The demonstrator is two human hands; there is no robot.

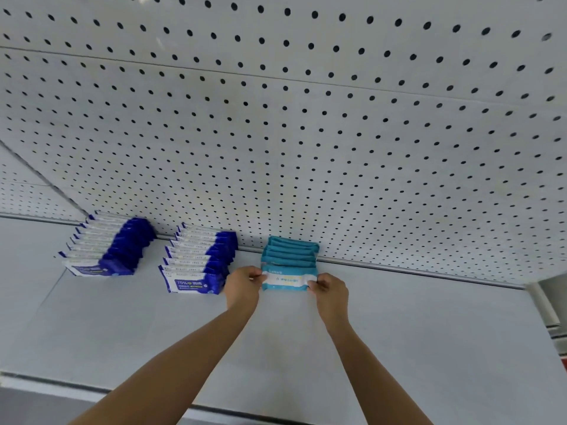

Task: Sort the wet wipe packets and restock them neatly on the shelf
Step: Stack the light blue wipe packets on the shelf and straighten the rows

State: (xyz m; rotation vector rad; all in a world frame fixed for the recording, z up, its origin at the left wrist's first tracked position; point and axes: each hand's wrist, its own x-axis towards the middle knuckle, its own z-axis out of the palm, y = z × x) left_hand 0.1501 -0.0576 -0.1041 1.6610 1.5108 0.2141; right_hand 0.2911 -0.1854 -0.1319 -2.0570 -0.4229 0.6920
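Centre frame: left hand [242, 285] and right hand [331, 291] pinch the front teal plastic wipe packet [286, 281] by its ends, fingertips hiding its corners, label text unreadable.

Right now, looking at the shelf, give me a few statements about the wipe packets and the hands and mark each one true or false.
1. Both hands hold the front teal packet by its ends. True: left hand, right hand.
2. The teal row stands left of the blue rows. False: it is on the right.
3. There are two rows of blue packets. True.
4. The shelf backs onto a solid wall. False: a pegboard.
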